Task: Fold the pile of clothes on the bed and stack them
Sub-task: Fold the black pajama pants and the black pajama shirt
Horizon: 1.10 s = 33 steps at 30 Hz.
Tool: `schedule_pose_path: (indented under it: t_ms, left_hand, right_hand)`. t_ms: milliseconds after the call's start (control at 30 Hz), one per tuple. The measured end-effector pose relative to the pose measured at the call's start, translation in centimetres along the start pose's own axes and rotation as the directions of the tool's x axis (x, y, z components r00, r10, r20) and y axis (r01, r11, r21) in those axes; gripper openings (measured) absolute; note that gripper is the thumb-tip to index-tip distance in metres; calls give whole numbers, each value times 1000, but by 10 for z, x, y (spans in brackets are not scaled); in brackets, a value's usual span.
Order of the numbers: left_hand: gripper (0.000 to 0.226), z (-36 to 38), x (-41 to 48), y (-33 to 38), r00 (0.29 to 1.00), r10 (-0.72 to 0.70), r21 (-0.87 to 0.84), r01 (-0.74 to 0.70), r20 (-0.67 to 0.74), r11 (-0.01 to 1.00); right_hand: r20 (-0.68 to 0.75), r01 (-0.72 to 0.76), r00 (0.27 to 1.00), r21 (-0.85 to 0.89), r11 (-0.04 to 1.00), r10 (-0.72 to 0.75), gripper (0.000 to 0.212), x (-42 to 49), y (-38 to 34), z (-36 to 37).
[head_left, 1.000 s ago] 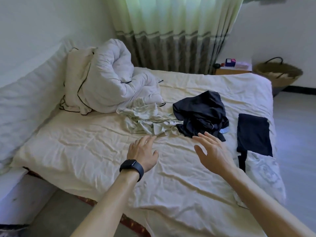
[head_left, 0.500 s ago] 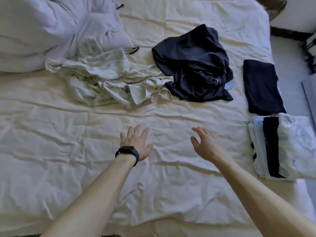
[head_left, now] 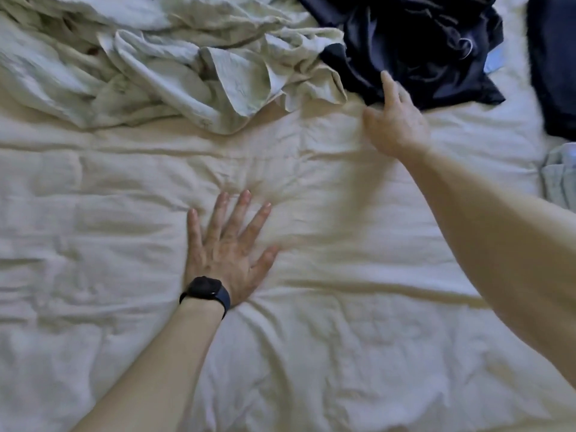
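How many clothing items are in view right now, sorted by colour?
Dark navy: 2, the crumpled dark navy garment and the folded dark navy piece at the right edge.
Pale green: 1, the crumpled pale green garment.
White: 1, the folded white garment, mostly cut off by the frame.
Total: 4.

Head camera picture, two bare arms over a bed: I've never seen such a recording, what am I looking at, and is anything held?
No machine here: a person wears a camera on the head, so you look down along their arms. The left hand, a dark watch on its wrist, lies flat on the cream bed sheet, fingers spread. The right hand reaches with open fingers to the near edge of a crumpled dark navy garment. Beside it lies a pale green garment. Another dark cloth and a pale cloth show at the right edge. Neither hand holds anything.
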<state>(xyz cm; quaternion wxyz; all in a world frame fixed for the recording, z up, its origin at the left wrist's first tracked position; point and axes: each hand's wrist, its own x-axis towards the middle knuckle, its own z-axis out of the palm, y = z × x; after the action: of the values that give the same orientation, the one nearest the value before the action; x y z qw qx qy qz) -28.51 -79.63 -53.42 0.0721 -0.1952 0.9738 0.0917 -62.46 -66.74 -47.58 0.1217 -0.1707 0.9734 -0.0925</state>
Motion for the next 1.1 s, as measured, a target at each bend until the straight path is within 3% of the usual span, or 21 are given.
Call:
schedule_pose_path:
  t_ms: [267,400,500,567,733,833,933,1000,1100]
  left_hand:
    - [70,-1,5,2,998,-35,12,34,56,999]
    - [70,-5,6,3,991,-35,32,31,128,999]
    - [70,-9,9,4,971,-53,75,36,233,997]
    - [71,-19,10,8,937,-77,87,50,340,995]
    - [81,-89,17,23,832,-64,72,29,551,997]
    - [93,-137,-18,48,845,-23,-41,53,533,998]
    - [113,-184,-72,91,862,127,-198,-32,491,980]
    - [100,-215,-105,124,870,227,-267,-116,437,957]
    - [48,-259,-129,161,947,220,-443,-97,235,891]
  right_hand:
    - [-56,-132,989,95,987,137,27,5,0,14]
    - [-18,-98,995,111,989,101,25,-27,-2,23]
    - [9,-111,994,277,954,113,19,-84,-5,34]
    - [113,-190,981,392,900,158,18,-143,-4,38]
    - [401,-361,901,476,802,167,20,-300,0,6]
    - [454,-447,871,578,683,186,21,-361,-1,-47]
    - [452,-416,880,588,694,144,22,-391,3,-109]
    - [436,-360,896,601,714,84,23,-399,6,-152]
    - [379,-228,925,637,737,-41,25,-402,9,-213]
